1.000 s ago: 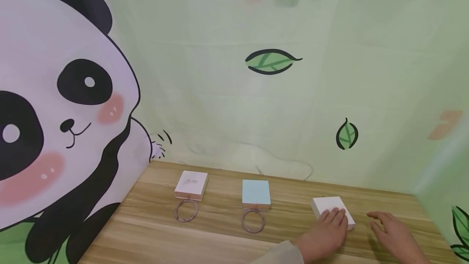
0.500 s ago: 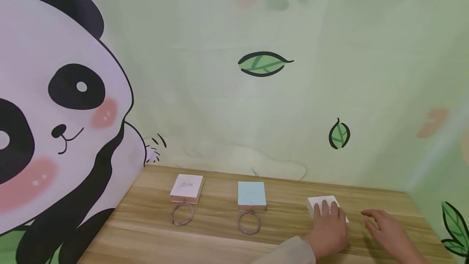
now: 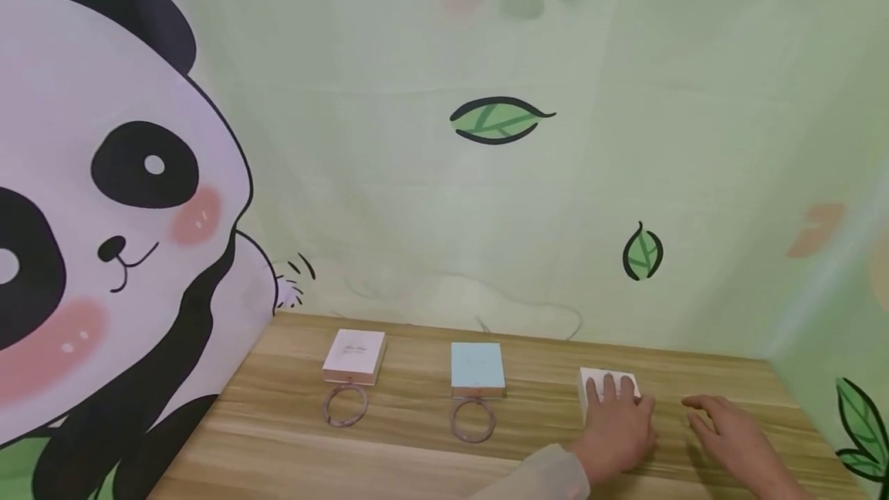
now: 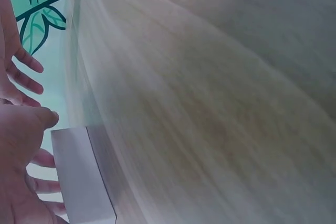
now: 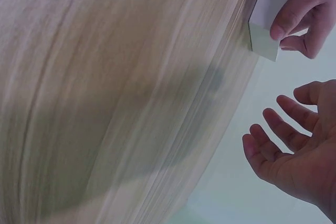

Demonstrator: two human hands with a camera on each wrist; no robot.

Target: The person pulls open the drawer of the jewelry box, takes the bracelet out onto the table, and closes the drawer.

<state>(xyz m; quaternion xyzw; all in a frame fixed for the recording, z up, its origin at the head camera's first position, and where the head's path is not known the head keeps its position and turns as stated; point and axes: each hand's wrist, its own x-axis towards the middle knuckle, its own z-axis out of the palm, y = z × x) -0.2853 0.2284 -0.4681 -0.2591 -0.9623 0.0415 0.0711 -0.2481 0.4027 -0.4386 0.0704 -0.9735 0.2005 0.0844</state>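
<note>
In the head view, my left hand (image 3: 614, 430) lies on a white box (image 3: 586, 380) on the right part of the wooden table. Its fingers spread over the lid, and the thumb lies by the right edge. The left wrist view shows the box's side (image 4: 81, 177) below that hand. My right hand (image 3: 732, 434) hovers just right of the box, holding nothing; the right wrist view shows its fingers (image 5: 286, 124) loosely bent. Farther left sit a light blue box (image 3: 477, 367) with a purplish ring (image 3: 453, 427) before it, and a pale pink box (image 3: 356, 353) with a similar ring (image 3: 325, 411).
The wooden table (image 3: 403, 469) runs back to a pale green cloth backdrop (image 3: 389, 191) printed with a panda (image 3: 222, 284) and leaves. A thin cord-like line (image 3: 528, 301) shows low on the backdrop behind the boxes.
The white box has turned from slanted to nearly square with the table, with my left hand on it. The head view has shifted slightly. My right hand has stayed about where it was.
</note>
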